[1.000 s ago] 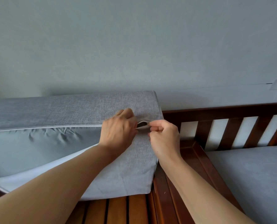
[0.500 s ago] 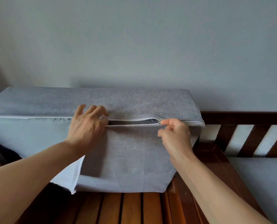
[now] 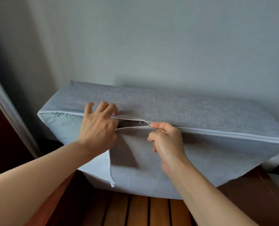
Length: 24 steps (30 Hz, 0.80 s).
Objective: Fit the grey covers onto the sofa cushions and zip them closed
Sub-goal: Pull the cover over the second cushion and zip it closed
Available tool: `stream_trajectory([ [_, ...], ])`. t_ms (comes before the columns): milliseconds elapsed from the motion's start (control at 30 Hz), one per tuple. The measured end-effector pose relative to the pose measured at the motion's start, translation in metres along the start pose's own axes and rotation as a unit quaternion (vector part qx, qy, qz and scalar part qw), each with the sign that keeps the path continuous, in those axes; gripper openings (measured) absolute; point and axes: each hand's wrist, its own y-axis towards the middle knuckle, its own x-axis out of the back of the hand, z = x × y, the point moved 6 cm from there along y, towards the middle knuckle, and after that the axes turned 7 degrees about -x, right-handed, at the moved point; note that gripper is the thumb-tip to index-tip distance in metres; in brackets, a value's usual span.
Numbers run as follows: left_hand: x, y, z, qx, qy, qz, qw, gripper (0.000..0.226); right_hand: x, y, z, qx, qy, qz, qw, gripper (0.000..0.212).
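Note:
A sofa cushion in its grey cover (image 3: 192, 105) stands on edge against the wall. The white zip runs along its upper front edge. It is closed to the right of the metal zip pull (image 3: 149, 125) and gapes open to the left. My right hand (image 3: 166, 142) pinches the pull. My left hand (image 3: 98, 128) grips the cover at the open gap, fingers curled over the top edge. The pale inner cushion (image 3: 62, 123) shows at the left end, where a loose flap of the cover (image 3: 101, 167) hangs down.
The cushion rests on the wooden slats of the sofa frame (image 3: 140, 211). A plain wall (image 3: 151, 46) stands directly behind it. A dark door frame (image 3: 3, 121) is at the left edge. The brown frame rail (image 3: 252, 198) runs at the lower right.
My right hand has drawn the zip pull leftward from the cushion's right end to about its middle, closing the zip behind it. My left hand has shifted left along the gap.

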Motion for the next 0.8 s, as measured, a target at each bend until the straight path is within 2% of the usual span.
stream_trajectory([
  [67, 0.002, -0.017, 0.028, 0.029, 0.002, -0.008, 1.000, 0.003, -0.030, -0.003, 0.001, -0.001, 0.002, 0.021, 1.000, 0.031],
  [167, 0.005, -0.043, 0.069, 0.083, 0.010, 0.005, 0.996, 0.013, -0.074, -0.008, -0.001, -0.004, 0.003, 0.051, 0.999, 0.031],
  [267, 0.011, -0.065, 0.109, 0.119, 0.000, -0.006, 0.993, 0.014, -0.119, -0.013, -0.002, -0.003, -0.006, 0.072, 0.997, 0.032],
  [567, 0.010, -0.105, 0.175, 0.191, -0.023, -0.025, 0.981, 0.014, -0.219, -0.028, 0.006, -0.005, -0.029, 0.104, 0.994, 0.035],
  [700, 0.003, -0.124, 0.194, 0.274, -0.039, -0.009, 0.961, 0.027, -0.254, -0.033, 0.011, 0.006, -0.060, 0.142, 0.988, 0.038],
  [800, -0.004, -0.134, 0.201, 0.334, -0.093, 0.016, 0.938, 0.024, -0.280, -0.035, 0.013, 0.009, -0.107, 0.201, 0.974, 0.045],
])
